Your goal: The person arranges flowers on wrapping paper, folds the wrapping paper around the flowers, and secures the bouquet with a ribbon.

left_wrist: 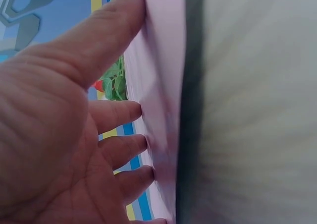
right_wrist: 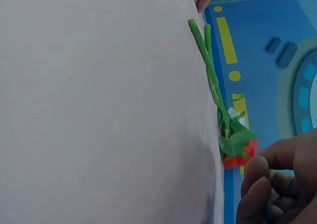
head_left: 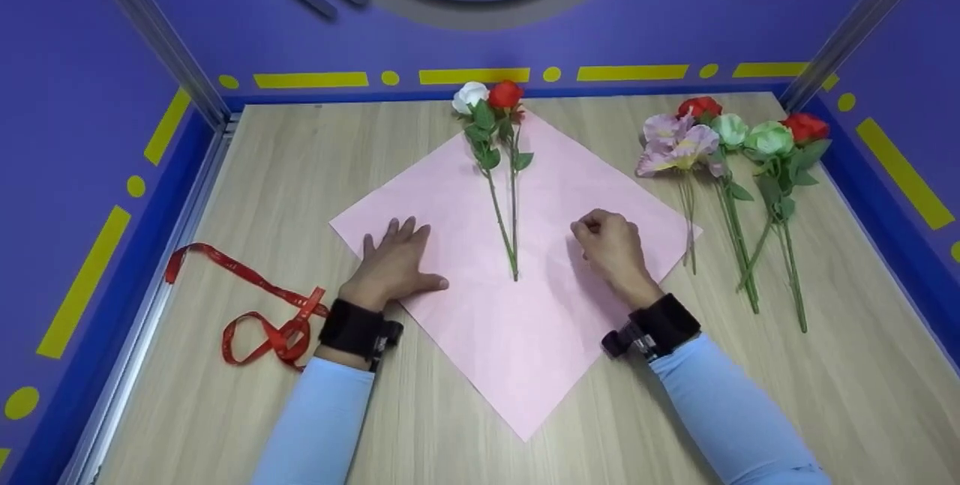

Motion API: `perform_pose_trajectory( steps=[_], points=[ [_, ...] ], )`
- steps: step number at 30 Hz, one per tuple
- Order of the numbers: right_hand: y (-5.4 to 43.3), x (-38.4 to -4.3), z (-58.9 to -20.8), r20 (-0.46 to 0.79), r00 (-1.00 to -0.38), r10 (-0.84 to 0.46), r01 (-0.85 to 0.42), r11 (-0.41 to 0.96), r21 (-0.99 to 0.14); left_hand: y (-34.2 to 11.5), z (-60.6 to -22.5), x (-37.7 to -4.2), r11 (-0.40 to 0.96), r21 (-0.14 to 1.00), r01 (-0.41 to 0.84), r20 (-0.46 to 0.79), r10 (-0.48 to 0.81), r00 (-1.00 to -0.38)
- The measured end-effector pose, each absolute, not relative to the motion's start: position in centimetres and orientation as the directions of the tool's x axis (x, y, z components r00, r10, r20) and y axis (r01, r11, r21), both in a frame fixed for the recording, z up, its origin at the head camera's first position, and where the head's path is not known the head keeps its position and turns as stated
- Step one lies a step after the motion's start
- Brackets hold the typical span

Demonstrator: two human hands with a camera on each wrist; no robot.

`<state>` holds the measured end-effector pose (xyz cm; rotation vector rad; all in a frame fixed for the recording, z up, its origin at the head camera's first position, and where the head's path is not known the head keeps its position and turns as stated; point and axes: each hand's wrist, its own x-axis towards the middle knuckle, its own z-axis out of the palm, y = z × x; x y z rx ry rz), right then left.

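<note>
A pink sheet of wrapping paper [head_left: 517,365] lies on the table, one corner toward me. On its upper half lie a white rose [head_left: 470,97] and a red rose [head_left: 505,94], blooms past the far edges, stems crossing near the middle. My left hand [head_left: 394,264] rests spread on the paper's left side; in the left wrist view its fingertips [left_wrist: 133,109] touch the sheet. Over the right side, my right hand [head_left: 611,249] has loosely curled fingers with nothing between them. The right wrist view shows the two green stems [right_wrist: 210,75] beyond the paper.
Pink-purple flowers [head_left: 679,144], red roses [head_left: 806,127] and pale green roses [head_left: 769,139] lie at the right, some stems over the paper's right corner. A red ribbon [head_left: 259,335] lies loosely looped left of my left wrist. Blue walls [head_left: 480,43] enclose the table's back and sides.
</note>
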<state>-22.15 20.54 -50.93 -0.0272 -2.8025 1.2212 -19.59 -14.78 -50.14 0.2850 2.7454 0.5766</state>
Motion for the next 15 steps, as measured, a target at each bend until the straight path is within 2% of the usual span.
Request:
perform_pose_trajectory(
  steps=[9,15],
  points=[
    [27.1,-21.0,-50.5,0.197,-0.971,0.139,-0.017,0.775,-0.631,-14.8,-50.2,-19.7,0.899,0.421,0.121,-0.275,0.253,-0.927],
    [31.1,-19.9,-50.3,0.217,-0.949,0.227,0.054,0.798,-0.600,-14.8,-50.1,-19.5,0.899,0.420,0.125,-0.276,0.257,-0.926]
  ],
)
